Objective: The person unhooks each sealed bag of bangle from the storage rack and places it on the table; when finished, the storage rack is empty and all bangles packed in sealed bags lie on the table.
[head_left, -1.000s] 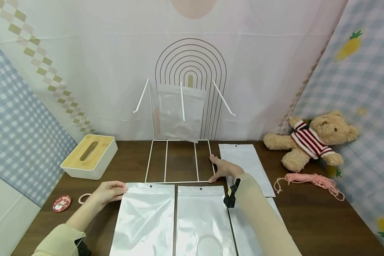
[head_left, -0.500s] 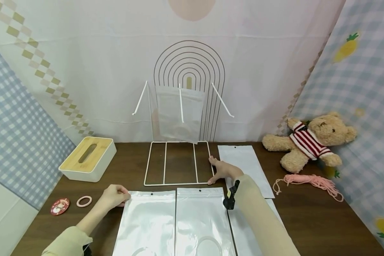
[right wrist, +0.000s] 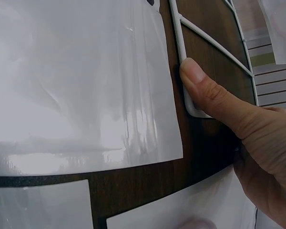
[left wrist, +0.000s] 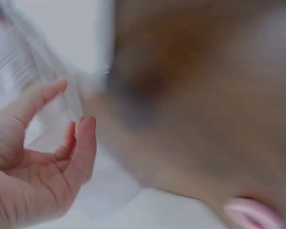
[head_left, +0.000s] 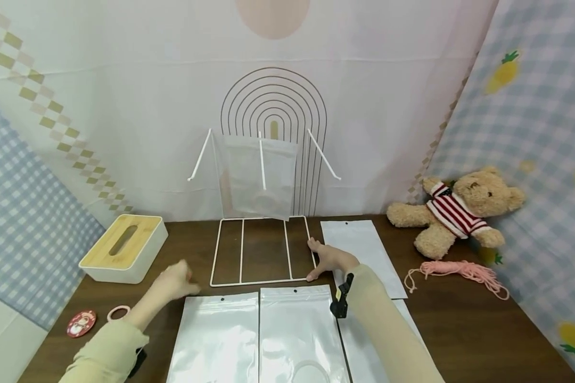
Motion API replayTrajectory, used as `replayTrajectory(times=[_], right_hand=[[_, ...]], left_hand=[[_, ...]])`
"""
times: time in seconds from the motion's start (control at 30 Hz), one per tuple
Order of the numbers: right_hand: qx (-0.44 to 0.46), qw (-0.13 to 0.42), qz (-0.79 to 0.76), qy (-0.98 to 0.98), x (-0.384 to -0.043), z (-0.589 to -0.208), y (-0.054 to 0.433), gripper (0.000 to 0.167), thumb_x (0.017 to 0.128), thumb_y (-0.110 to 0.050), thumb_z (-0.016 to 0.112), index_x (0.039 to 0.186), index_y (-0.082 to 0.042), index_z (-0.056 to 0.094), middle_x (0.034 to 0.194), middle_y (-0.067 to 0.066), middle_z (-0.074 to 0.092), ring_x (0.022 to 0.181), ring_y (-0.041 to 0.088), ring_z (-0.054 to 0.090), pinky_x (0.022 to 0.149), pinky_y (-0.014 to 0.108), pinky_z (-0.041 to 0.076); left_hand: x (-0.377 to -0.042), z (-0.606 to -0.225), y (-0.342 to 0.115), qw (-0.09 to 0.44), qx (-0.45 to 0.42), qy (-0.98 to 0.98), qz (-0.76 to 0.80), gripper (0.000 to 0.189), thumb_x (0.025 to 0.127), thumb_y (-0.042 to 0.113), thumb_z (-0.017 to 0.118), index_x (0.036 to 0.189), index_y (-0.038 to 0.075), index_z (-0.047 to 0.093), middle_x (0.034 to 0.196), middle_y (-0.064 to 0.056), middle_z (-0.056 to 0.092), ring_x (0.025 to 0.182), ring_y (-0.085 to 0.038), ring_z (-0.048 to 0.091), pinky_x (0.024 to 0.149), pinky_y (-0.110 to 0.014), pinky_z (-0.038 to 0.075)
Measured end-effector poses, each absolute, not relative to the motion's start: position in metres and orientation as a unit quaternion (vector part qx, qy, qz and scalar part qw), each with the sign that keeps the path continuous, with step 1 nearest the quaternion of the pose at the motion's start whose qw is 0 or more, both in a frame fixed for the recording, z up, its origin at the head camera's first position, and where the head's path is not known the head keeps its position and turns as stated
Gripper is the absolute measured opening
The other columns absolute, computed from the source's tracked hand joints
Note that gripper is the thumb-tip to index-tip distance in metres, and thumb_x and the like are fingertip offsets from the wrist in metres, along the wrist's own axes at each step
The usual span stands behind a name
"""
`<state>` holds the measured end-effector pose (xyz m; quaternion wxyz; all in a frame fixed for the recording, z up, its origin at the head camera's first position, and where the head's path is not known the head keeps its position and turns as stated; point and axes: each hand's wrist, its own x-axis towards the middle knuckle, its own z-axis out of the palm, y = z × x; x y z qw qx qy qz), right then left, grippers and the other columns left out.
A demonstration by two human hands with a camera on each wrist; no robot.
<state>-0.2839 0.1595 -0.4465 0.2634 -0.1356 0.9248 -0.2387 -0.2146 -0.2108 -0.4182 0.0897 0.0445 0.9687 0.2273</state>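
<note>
My left hand (head_left: 174,281) is in the air just above the upper left corner of a silvery zip pouch (head_left: 215,335). In the left wrist view its thumb and fingers are apart, with nothing between them. My right hand (head_left: 334,259) touches the front right corner of a white wire display rack (head_left: 241,250). Its thumb (right wrist: 195,76) presses on the front bar in the right wrist view; the other fingers are mostly hidden there. On the rack's middle hook hangs a pale zip pouch (head_left: 278,175). A second silvery pouch (head_left: 294,324) lies right of the first.
More white pouches (head_left: 359,250) lie under and beside my right forearm. A bamboo-lidded tissue box (head_left: 124,247), a round red badge (head_left: 81,323) and a pink ring (head_left: 118,313) are at left. A teddy bear (head_left: 455,210) and pink rope (head_left: 455,270) are at right.
My left hand has let go of the left pouch's upper corner and lifted off it. That pouch has been shifted slightly towards me. The right hand keeps its place on the rack.
</note>
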Motion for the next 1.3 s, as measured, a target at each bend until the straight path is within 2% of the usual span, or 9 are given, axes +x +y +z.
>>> replayTrajectory(times=[0.1,0.23,0.37,0.5,0.63,0.73,0.8,1.0,1.3], right_hand=[[-0.131,0.266,-0.240,0.924,-0.283,-0.447,0.159,0.107,0.071,-0.031,0.076,0.148,-0.011,0.005,0.155,0.008,-0.004,0.143,0.030,0.001,0.114,0.050,0.013],[-0.125,0.267,-0.250,0.922,-0.283,-0.448,0.159,0.107,0.071,-0.030,0.076,0.148,-0.013,0.004,0.155,0.007,-0.005,0.143,0.029,-0.001,0.114,0.050,0.011],[-0.124,0.266,-0.253,0.922,-0.283,-0.448,0.160,0.107,0.070,-0.030,0.076,0.148,-0.013,0.005,0.155,0.007,-0.005,0.143,0.029,-0.001,0.114,0.051,0.011],[-0.124,0.267,-0.253,0.922,-0.283,-0.450,0.159,0.107,0.070,-0.030,0.077,0.148,-0.012,0.006,0.155,0.008,-0.004,0.143,0.030,0.001,0.114,0.051,0.012],[-0.129,0.266,-0.253,0.921,-0.284,-0.452,0.158,0.107,0.070,-0.031,0.077,0.148,-0.011,0.006,0.155,0.008,-0.003,0.143,0.030,0.001,0.114,0.050,0.013],[-0.125,0.266,-0.252,0.922,-0.284,-0.451,0.159,0.107,0.069,-0.031,0.077,0.148,-0.013,0.007,0.155,0.007,-0.003,0.143,0.029,0.001,0.114,0.050,0.013],[-0.120,0.264,-0.250,0.924,-0.285,-0.451,0.160,0.107,0.069,-0.031,0.077,0.148,-0.013,0.007,0.155,0.007,-0.003,0.143,0.028,0.002,0.114,0.050,0.013],[-0.117,0.261,-0.247,0.926,-0.285,-0.448,0.158,0.106,0.070,-0.029,0.077,0.148,-0.013,0.007,0.155,0.007,-0.002,0.143,0.028,0.002,0.114,0.050,0.012],[-0.116,0.261,-0.250,0.925,-0.283,-0.449,0.158,0.106,0.070,-0.030,0.077,0.148,-0.013,0.006,0.155,0.007,-0.003,0.143,0.028,0.001,0.114,0.051,0.012]], left_hand=[[-0.242,-0.390,-0.194,0.043,0.071,0.953,0.290,0.054,0.080,0.035,0.067,0.107,-0.007,0.047,0.098,-0.023,0.057,0.089,-0.034,0.056,0.075,-0.043,0.049],[-0.280,-0.349,-0.165,-0.015,0.075,0.928,0.366,0.077,0.085,0.047,0.058,0.132,-0.008,0.032,0.131,-0.029,0.042,0.121,-0.041,0.042,0.102,-0.051,0.036],[-0.312,-0.325,-0.142,-0.082,0.073,0.900,0.422,0.084,0.085,0.043,0.059,0.143,-0.002,0.017,0.146,-0.027,0.025,0.135,-0.040,0.026,0.110,-0.051,0.024],[-0.334,-0.319,-0.130,-0.145,0.087,0.853,0.493,0.082,0.086,0.031,0.061,0.145,0.002,0.013,0.150,-0.021,0.018,0.139,-0.035,0.019,0.114,-0.045,0.018],[-0.344,-0.313,-0.120,-0.212,0.091,0.786,0.574,0.066,0.087,0.019,0.061,0.140,0.000,0.026,0.142,-0.022,0.034,0.134,-0.029,0.033,0.113,-0.036,0.024],[-0.345,-0.309,-0.114,-0.258,0.077,0.733,0.624,0.047,0.088,0.012,0.059,0.128,-0.004,0.041,0.122,-0.020,0.050,0.113,-0.021,0.050,0.104,-0.030,0.038],[-0.344,-0.306,-0.111,-0.275,0.066,0.715,0.639,0.036,0.089,0.009,0.057,0.119,-0.008,0.048,0.106,-0.014,0.054,0.096,-0.012,0.053,0.093,-0.025,0.044],[-0.331,-0.301,-0.111,-0.279,0.075,0.705,0.648,0.026,0.088,0.008,0.058,0.105,-0.011,0.055,0.088,0.001,0.053,0.077,0.001,0.050,0.075,-0.011,0.042],[-0.306,-0.300,-0.115,-0.259,0.051,0.716,0.646,0.022,0.086,0.012,0.062,0.098,-0.006,0.056,0.081,0.012,0.055,0.072,0.006,0.052,0.069,-0.008,0.044]])
